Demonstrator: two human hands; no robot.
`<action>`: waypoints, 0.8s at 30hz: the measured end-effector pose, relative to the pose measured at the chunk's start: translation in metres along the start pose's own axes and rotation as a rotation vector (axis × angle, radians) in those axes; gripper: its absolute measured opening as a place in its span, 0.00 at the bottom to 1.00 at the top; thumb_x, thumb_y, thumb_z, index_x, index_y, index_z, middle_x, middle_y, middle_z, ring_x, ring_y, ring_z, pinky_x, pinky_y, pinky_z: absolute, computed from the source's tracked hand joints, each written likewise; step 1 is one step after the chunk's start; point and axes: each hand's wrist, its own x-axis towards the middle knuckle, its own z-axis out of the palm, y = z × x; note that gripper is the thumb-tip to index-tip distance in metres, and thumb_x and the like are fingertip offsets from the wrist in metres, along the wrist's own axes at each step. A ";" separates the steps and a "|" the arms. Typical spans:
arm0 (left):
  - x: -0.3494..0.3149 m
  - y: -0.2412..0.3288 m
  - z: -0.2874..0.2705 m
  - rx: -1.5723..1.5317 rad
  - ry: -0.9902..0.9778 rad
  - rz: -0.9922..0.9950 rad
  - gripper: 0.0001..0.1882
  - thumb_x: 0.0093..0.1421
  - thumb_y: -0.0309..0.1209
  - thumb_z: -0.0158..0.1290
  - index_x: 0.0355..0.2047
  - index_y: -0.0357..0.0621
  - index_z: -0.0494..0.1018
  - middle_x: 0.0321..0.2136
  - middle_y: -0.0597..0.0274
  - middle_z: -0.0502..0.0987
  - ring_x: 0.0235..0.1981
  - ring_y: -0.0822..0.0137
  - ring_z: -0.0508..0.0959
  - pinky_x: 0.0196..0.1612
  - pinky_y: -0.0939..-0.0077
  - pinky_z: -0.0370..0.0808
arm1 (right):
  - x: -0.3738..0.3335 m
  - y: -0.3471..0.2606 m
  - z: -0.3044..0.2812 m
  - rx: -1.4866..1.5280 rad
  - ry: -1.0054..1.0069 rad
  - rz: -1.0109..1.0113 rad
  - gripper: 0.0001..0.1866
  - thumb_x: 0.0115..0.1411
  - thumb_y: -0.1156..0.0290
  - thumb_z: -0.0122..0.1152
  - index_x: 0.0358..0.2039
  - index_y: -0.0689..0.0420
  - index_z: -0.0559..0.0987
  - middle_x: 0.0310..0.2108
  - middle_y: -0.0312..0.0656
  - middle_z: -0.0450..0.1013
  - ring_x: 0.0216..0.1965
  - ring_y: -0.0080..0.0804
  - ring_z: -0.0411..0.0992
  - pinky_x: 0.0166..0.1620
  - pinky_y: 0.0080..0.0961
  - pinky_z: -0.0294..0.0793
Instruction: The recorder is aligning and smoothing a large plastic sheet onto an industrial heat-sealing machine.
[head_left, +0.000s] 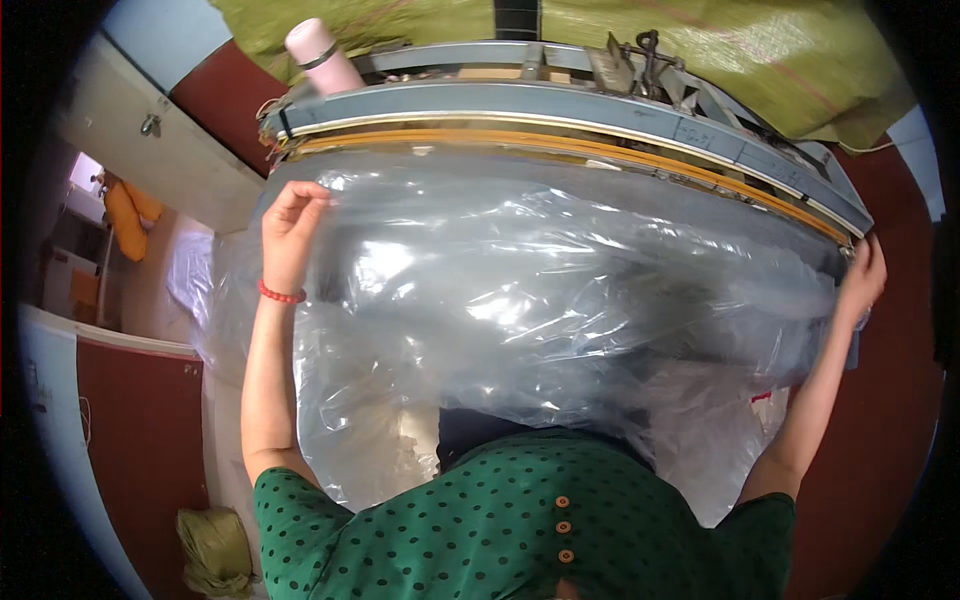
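Observation:
A wide sheet of clear plastic film [480, 280] spreads in front of me, wrinkled and shiny, and hangs down over my lap. At its upper left corner my left hand [290, 225], with a red bead bracelet on the wrist, is closed in a pinch on the film's edge. Far to the right, my right hand [863, 280] is closed at the film's other end, close to the end of a long grey metal bar [560, 103]. An orange strip [560, 146] runs along the bar's near side, just beyond the film's far edge.
A pink bottle [325, 58] stands behind the bar on the left. Dark metal fittings [650, 65] sit on the frame at the back right. Yellow-green woven sacking [740, 55] lies behind. At left are a door [165, 130] and a bundled sack [213, 550] on the floor.

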 end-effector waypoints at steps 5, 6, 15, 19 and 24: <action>-0.023 0.035 -0.004 0.019 -0.016 0.049 0.03 0.55 0.21 0.47 0.30 0.39 0.68 0.30 0.68 0.70 0.33 0.77 0.70 0.39 0.84 0.66 | -0.080 -0.261 0.048 0.808 -0.765 -0.352 0.22 0.50 0.65 0.58 0.45 0.58 0.69 0.47 0.44 0.64 0.49 0.35 0.62 0.50 0.28 0.61; -0.025 0.039 -0.006 0.041 -0.060 0.123 0.03 0.54 0.21 0.47 0.31 0.38 0.68 0.30 0.67 0.70 0.34 0.77 0.69 0.40 0.83 0.66 | -0.098 -0.304 0.056 0.831 -0.732 -0.514 0.27 0.48 0.60 0.60 0.46 0.61 0.68 0.48 0.47 0.62 0.51 0.38 0.59 0.53 0.32 0.57; -0.041 -0.011 -0.020 0.829 0.138 0.052 0.06 0.46 0.26 0.53 0.25 0.38 0.70 0.27 0.56 0.71 0.35 0.57 0.70 0.39 0.68 0.66 | -0.160 -0.370 0.126 1.258 -0.963 0.100 0.10 0.49 0.66 0.61 0.20 0.60 0.74 0.17 0.32 0.70 0.22 0.14 0.64 0.26 0.15 0.64; -0.033 -0.036 0.022 0.730 0.126 0.359 0.04 0.47 0.23 0.52 0.22 0.36 0.68 0.20 0.59 0.68 0.25 0.65 0.69 0.31 0.75 0.66 | -0.154 -0.311 0.133 1.130 -0.909 0.219 0.08 0.46 0.69 0.63 0.21 0.60 0.75 0.17 0.30 0.69 0.21 0.12 0.62 0.26 0.13 0.63; -0.015 -0.012 0.087 -0.018 -0.138 -0.093 0.04 0.52 0.24 0.47 0.29 0.39 0.69 0.18 0.68 0.69 0.17 0.81 0.64 0.20 0.87 0.62 | -0.133 -0.247 0.137 0.949 -0.690 0.141 0.08 0.47 0.69 0.62 0.21 0.61 0.75 0.18 0.31 0.69 0.22 0.15 0.63 0.27 0.14 0.63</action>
